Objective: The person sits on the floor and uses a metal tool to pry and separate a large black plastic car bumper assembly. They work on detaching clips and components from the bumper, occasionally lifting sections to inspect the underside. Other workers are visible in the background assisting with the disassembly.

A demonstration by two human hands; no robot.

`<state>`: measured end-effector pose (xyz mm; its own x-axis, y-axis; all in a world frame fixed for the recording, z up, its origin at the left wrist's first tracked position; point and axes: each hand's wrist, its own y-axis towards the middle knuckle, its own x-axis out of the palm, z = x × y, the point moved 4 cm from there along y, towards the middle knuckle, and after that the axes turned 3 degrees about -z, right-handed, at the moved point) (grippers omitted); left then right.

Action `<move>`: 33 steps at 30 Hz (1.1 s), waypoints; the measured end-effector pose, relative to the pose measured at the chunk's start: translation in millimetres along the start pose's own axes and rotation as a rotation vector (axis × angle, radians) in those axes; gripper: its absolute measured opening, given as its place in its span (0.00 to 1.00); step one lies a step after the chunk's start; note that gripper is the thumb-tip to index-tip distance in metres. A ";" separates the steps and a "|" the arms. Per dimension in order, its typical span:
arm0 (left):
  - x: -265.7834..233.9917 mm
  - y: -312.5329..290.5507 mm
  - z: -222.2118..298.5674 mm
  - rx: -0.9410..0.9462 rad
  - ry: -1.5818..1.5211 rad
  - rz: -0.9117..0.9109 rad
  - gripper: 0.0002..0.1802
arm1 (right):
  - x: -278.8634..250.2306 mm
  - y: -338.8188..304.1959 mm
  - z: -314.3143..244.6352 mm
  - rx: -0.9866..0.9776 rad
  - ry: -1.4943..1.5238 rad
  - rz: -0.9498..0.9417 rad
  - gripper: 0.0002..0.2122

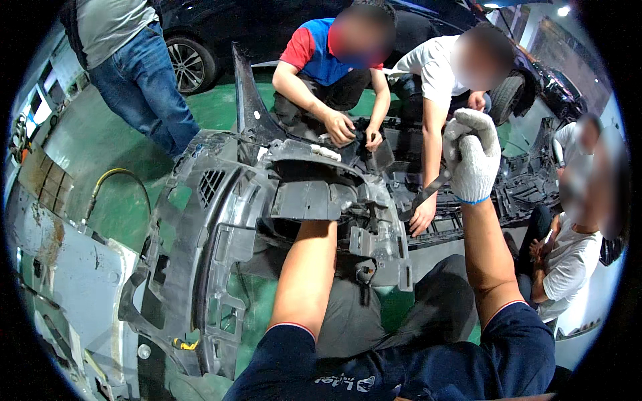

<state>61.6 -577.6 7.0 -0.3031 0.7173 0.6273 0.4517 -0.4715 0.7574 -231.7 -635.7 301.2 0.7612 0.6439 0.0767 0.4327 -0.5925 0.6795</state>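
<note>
A grey-black plastic car bumper (221, 234) with vents and cutouts lies across my lap and to my left. My left hand (326, 152), in a white glove, shows only fingertips, curled over the far rim of the bumper's housing; its palm and wrist are hidden beneath. My right hand (476, 157), in a white knit glove with a blue cuff, is raised to the right of the bumper, its fingers curled closed. A dark narrow piece (431, 190) runs down-left from beside that glove; whether I hold it is unclear.
Across from me a person in blue and red (314, 50) works at the bumper's far side. A person in white (428, 73) reaches down at another black car part (515, 190). A yellow-handled tool (185, 344) sits low on the left. Others are at the right; jeans stand far left.
</note>
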 end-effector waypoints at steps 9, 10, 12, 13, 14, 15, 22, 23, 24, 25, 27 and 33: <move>18.9 2.1 -20.9 0.035 -0.101 -0.013 0.22 | 8.0 -4.9 -45.1 -0.322 0.251 0.071 0.18; 12.0 4.4 -27.1 0.036 -0.183 -0.087 0.22 | 9.8 -6.2 -46.5 -0.350 0.251 0.039 0.18; -7.4 13.2 19.1 0.016 -0.081 -0.213 0.22 | 28.4 -3.4 -48.6 -0.410 0.279 -0.004 0.17; -12.3 16.4 31.0 0.007 -0.048 -0.273 0.22 | 32.0 -1.9 -51.1 -0.441 0.249 -0.010 0.16; -15.2 6.3 -10.4 -0.045 -0.203 -0.200 0.22 | 14.6 -2.7 -44.6 -0.443 0.161 0.036 0.16; -16.1 4.8 -12.4 -0.023 -0.192 -0.188 0.22 | 14.6 -0.6 -44.7 -0.456 0.130 0.077 0.16; -23.9 -2.4 12.6 0.000 -0.046 -0.083 0.23 | 45.5 -6.1 -53.1 -0.393 0.338 0.047 0.17; -19.4 0.1 15.3 0.008 -0.002 -0.099 0.23 | 50.7 -7.2 -53.0 -0.389 0.322 0.044 0.17; -14.7 2.7 18.1 0.016 0.044 -0.114 0.23 | 55.6 -7.6 -51.9 -0.371 0.322 0.068 0.16; -9.5 4.8 10.3 0.023 0.072 -0.125 0.23 | 56.9 -9.0 -50.1 -0.352 0.304 0.093 0.16; 1.6 -3.3 -2.7 0.006 0.045 -0.033 0.22 | 58.4 -12.3 -46.1 -0.299 0.218 0.180 0.16; 15.3 1.8 -1.4 -0.011 -0.030 -0.001 0.22 | 55.7 -10.7 -52.3 -0.359 0.362 0.134 0.14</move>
<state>56.5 -568.2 18.2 -0.2778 0.7327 0.6213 0.4422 -0.4766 0.7598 -219.2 -568.2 336.4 0.5558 0.7372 0.3842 0.1019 -0.5191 0.8486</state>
